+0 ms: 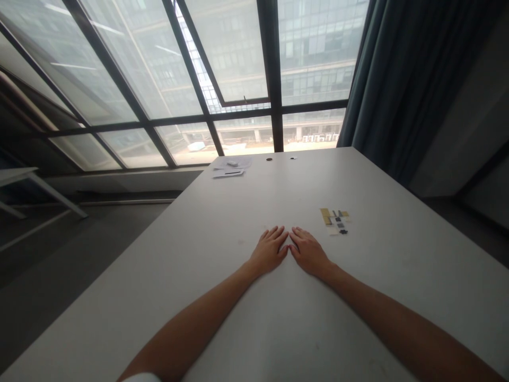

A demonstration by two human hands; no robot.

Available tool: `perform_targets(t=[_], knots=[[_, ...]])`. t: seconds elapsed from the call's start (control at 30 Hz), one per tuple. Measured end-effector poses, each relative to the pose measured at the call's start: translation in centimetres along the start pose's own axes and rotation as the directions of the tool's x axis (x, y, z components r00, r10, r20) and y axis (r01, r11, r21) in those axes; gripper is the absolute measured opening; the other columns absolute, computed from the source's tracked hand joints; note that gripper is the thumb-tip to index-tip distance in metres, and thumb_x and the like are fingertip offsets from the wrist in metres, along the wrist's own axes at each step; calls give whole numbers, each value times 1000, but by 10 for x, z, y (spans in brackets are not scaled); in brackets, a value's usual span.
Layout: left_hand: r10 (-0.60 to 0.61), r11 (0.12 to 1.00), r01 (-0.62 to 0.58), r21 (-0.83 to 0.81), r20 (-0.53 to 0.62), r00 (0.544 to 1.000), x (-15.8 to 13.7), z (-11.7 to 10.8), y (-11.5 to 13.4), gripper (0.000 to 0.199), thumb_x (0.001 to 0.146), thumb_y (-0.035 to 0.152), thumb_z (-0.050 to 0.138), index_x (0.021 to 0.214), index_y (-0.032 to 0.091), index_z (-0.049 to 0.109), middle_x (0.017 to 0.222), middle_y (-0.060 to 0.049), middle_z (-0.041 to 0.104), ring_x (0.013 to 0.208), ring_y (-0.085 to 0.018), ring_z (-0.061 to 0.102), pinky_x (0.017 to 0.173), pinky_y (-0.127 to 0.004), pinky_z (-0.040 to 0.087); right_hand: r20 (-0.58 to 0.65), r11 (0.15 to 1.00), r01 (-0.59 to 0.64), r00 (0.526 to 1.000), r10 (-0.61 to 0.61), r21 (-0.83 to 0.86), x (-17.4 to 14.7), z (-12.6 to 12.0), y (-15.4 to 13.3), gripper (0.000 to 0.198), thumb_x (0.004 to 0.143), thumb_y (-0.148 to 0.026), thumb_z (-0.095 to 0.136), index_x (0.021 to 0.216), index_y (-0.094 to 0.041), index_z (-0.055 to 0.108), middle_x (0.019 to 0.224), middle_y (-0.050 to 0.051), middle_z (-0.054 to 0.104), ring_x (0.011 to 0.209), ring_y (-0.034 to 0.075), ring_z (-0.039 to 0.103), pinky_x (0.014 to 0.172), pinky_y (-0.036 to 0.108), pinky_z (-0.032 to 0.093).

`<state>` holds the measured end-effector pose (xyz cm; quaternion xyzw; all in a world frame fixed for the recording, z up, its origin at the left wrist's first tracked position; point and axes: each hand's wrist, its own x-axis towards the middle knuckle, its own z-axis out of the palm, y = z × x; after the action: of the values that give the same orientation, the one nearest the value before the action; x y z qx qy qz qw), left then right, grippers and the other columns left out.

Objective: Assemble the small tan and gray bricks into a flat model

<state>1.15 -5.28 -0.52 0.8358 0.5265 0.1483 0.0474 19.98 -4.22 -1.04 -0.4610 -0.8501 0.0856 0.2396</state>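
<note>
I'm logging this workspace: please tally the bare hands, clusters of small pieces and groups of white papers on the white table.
Bare left hand and bare right hand: 2
Cluster of small flat yellow, grey and black pieces: 1
Group of flat white papers: 1
Total: 4

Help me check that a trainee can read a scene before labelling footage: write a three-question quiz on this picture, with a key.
1. True or false: the left hand and right hand both rest palm down on the white table.

2. Which hand is nearer the cluster of small pieces?
A) Left hand
B) Right hand
C) Both equally near

3. Fill in: the papers lie near the table's far ____ corner, as the person sees it.

Key: 1. True. 2. B. 3. Left.
</note>
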Motion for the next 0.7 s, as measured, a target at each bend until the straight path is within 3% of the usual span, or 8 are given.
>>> perform_targets(t=[0.7], knots=[[-8, 1000, 8, -1, -5, 1000, 2, 0, -2, 52, 98, 37, 47, 148, 24, 46, 158, -8, 40, 147, -27, 34, 122, -50, 26, 6, 1000, -4, 1000, 4, 18, 1, -4, -1, 45, 96, -26, 49, 137, -10, 58, 148, 17, 52, 140, 26, 44, 120, 42, 30]])
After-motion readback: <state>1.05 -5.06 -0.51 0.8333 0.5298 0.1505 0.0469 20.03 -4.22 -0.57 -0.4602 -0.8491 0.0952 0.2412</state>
